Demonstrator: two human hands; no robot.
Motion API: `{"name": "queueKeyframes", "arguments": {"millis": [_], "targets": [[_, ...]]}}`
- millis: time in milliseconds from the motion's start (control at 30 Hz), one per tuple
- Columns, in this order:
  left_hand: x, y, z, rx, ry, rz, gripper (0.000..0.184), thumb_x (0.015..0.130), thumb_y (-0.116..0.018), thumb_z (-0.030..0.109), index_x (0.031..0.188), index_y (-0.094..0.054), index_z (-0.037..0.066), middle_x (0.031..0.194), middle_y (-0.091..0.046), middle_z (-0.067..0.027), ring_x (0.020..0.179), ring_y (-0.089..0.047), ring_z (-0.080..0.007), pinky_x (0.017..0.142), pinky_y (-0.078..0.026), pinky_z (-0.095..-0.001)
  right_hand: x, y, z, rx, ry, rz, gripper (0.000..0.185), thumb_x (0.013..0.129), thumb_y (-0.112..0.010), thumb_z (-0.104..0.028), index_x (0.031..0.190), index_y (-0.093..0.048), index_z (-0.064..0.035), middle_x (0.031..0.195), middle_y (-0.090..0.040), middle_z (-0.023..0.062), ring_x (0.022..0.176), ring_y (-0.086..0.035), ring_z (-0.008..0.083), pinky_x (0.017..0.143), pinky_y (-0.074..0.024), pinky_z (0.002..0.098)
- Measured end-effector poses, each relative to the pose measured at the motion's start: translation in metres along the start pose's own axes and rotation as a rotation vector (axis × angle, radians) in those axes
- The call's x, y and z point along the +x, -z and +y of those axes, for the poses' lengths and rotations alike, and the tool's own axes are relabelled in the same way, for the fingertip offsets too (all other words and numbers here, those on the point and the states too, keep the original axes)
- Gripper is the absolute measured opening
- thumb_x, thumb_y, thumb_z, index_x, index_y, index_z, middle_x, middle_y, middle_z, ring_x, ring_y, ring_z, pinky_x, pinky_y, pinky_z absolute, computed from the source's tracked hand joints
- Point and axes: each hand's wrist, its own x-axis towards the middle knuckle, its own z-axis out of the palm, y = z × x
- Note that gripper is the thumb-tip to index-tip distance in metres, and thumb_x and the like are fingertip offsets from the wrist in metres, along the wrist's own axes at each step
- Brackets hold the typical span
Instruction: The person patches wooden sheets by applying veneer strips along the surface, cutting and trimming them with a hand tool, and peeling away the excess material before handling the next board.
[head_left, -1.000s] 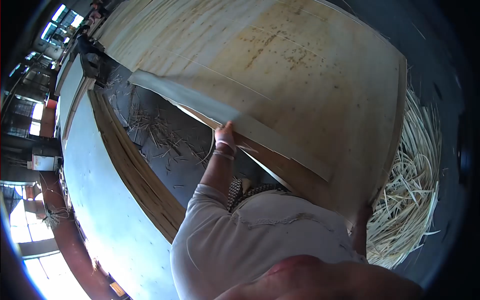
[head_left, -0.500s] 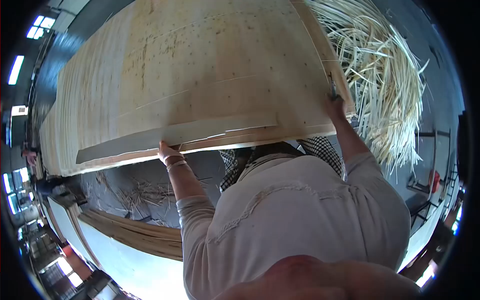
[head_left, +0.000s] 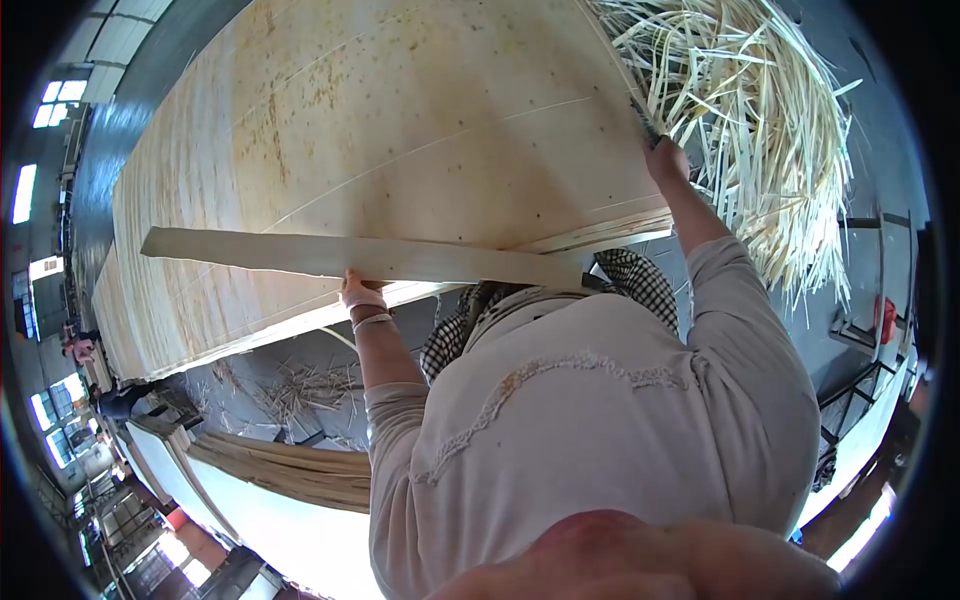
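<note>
Swung since the earlier frame, the veneer strip [head_left: 400, 260] has its left end higher, its right end lower. It spans the frame's left-centre, long axis nearly level, dipping rightward. The nearer left hand [head_left: 363, 295] grips its lower edge, fingers beneath; the right hand [head_left: 668, 163], upper right, clasps a dark tool [head_left: 645, 119].

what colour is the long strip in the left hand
Pale greyish beige; the strip shows best in the head view.
</note>
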Motion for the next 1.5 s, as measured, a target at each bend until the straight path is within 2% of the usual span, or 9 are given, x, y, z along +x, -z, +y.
{"name": "queueKeyframes", "arguments": {"millis": [333, 500, 633, 767, 933, 1033, 1133, 1200, 1500], "targets": [[-0.061, -0.001, 0.047, 0.722, -0.324, 0.326, 0.041, 0.091, -0.063, 0.032, 0.123, -0.059, 0.006, 0.096, -0.069, -0.0055, 0.09, -0.065, -0.0202, 0.082, -0.051, -0.0331, -0.033, 0.028, -0.02, 0.089, 0.182, 0.113, 0.04, 0.088, -0.062, -0.046, 0.098, -0.066, -0.0077, 0.094, -0.069, 0.0195, 0.092, -0.065, 0.0398, 0.078, -0.0514, 0.0499], [-0.011, -0.028, 0.082, 0.278, -0.321, 0.13, 0.023, 0.093, -0.062, 0.027, 0.099, -0.068, 0.005, 0.081, -0.067, -0.0033, 0.067, -0.062, -0.0131, 0.059, -0.048, -0.0258, -0.084, -0.045, -0.107, 0.489, 0.395, -0.093, 0.045, 0.081, -0.072, -0.042, 0.089, -0.062, 0.0012, 0.071, -0.062, 0.0141, 0.065, -0.058, 0.0231, 0.063, -0.0486, 0.0386], [0.052, -0.052, 0.136, 0.276, -0.3, 0.007, 0.02, 0.093, -0.062, 0.025, 0.096, -0.066, 0.006, 0.081, -0.067, -0.0038, 0.066, -0.062, -0.0146, 0.057, -0.048, -0.0281, -0.136, -0.086, -0.194, 0.74, 0.299, -0.268, 0.043, 0.085, -0.07, -0.044, 0.08, -0.055, -0.0041, 0.067, -0.054, 0.0037, 0.054, -0.044, 0.0152, 0.051, -0.0413, 0.0333], [0.157, -0.054, 0.188, 0.283, -0.184, -0.185, 0.019, 0.095, -0.061, 0.025, 0.089, -0.064, 0.007, 0.067, -0.063, -0.0022, 0.055, -0.058, -0.0135, 0.051, -0.045, -0.0286, -0.181, -0.1, -0.25, 0.935, 0.039, -0.471, 0.046, 0.087, -0.065, -0.045, 0.089, -0.06, 0.0004, 0.069, -0.058, 0.0064, 0.059, -0.053, 0.0157, 0.056, -0.0449, 0.0346], [0.244, -0.067, 0.197, 0.645, -0.179, -0.05, 0.032, 0.095, -0.053, 0.032, 0.108, -0.064, 0.004, 0.103, -0.067, -0.0083, 0.089, -0.064, -0.0231, 0.076, -0.052, -0.0362, -0.197, -0.103, -0.267, 1.027, -0.069, -0.538, 0.038, 0.092, -0.058, -0.039, 0.092, -0.056, -0.0017, 0.065, -0.053, 0.0042, 0.054, -0.05, 0.0127, 0.05, -0.0421, 0.0316], [0.223, -0.077, 0.163, 0.962, -0.305, 0.224, 0.037, 0.095, -0.048, 0.032, 0.115, -0.062, 0.004, 0.12, -0.063, -0.0118, 0.106, -0.061, -0.0279, 0.086, -0.05, -0.0415, -0.173, -0.097, -0.28, 1.038, -0.029, -0.474, 0.032, 0.093, -0.055, -0.035, 0.092, -0.055, -0.0025, 0.065, -0.053, 0.0049, 0.054, -0.052, 0.0139, 0.048, -0.0416, 0.0318], [0.184, -0.098, 0.119, 1.914, -0.435, 0.539, 0.035, 0.095, -0.047, 0.033, 0.116, -0.063, 0.01, 0.124, -0.062, -0.0103, 0.108, -0.061, -0.029, 0.087, -0.047, -0.0451, -0.133, -0.101, -0.302, 1.043, 0.017, -0.476, 0.026, 0.092, -0.054, -0.031, 0.093, -0.054, -0.0045, 0.065, -0.054, 0.0053, 0.055, -0.053, 0.0131, 0.048, -0.0418, 0.032], [0.121, -0.103, 0.094, 1.805, -1.063, 0.46, 0.03, 0.096, -0.047, 0.031, 0.112, -0.065, 0.013, 0.12, -0.063, -0.0095, 0.097, -0.064, -0.0293, 0.083, -0.047, -0.047, -0.113, -0.083, -0.328, 0.966, -0.006, -0.479, 0.027, 0.092, -0.055, -0.031, 0.096, -0.055, -0.0046, 0.068, -0.057, 0.0086, 0.057, -0.057, 0.0178, 0.049, -0.044, 0.0355], [0.141, -0.106, 0.095, 1.704, -0.988, 0.384, 0.03, 0.095, -0.052, 0.024, 0.115, -0.067, 0.007, 0.115, -0.066, -0.0143, 0.094, -0.065, -0.0321, 0.084, -0.05, -0.0421, -0.052, -0.114, -0.372, 0.795, -0.005, -0.346, 0.032, 0.091, -0.055, -0.031, 0.109, -0.057, -0.005, 0.089, -0.066, 0.0215, 0.084, -0.064, 0.0387, 0.074, -0.0496, 0.0475]]}}
